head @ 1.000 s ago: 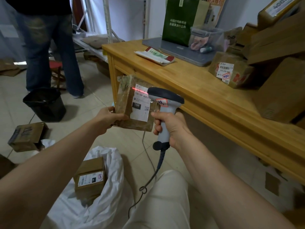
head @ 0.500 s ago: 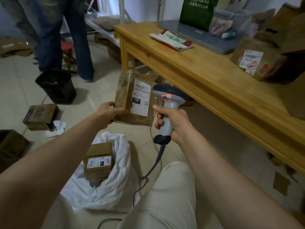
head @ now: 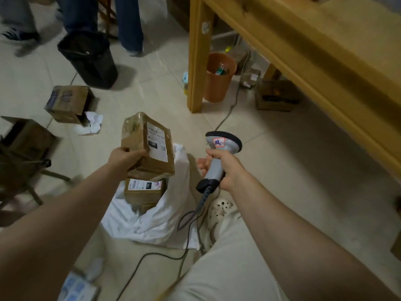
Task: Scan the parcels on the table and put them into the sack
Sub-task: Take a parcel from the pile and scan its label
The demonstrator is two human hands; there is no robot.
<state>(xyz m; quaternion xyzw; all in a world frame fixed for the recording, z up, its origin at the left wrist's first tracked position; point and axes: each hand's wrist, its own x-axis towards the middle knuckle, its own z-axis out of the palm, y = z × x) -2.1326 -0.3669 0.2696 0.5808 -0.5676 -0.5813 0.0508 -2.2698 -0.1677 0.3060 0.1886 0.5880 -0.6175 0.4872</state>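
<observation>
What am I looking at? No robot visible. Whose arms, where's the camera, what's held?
No machine here: a person wears one wide-angle camera on the head, so the picture looks down along their own bare arms. The left hand grips a taped brown parcel with a white label, above an open white sack on the floor. Another labelled parcel lies in the sack. The right hand holds a grey corded barcode scanner. The wooden table is at upper right; only its edge and a leg show, not what is on it. On the floor stand a black bin and, under the table, an orange bin.
</observation>
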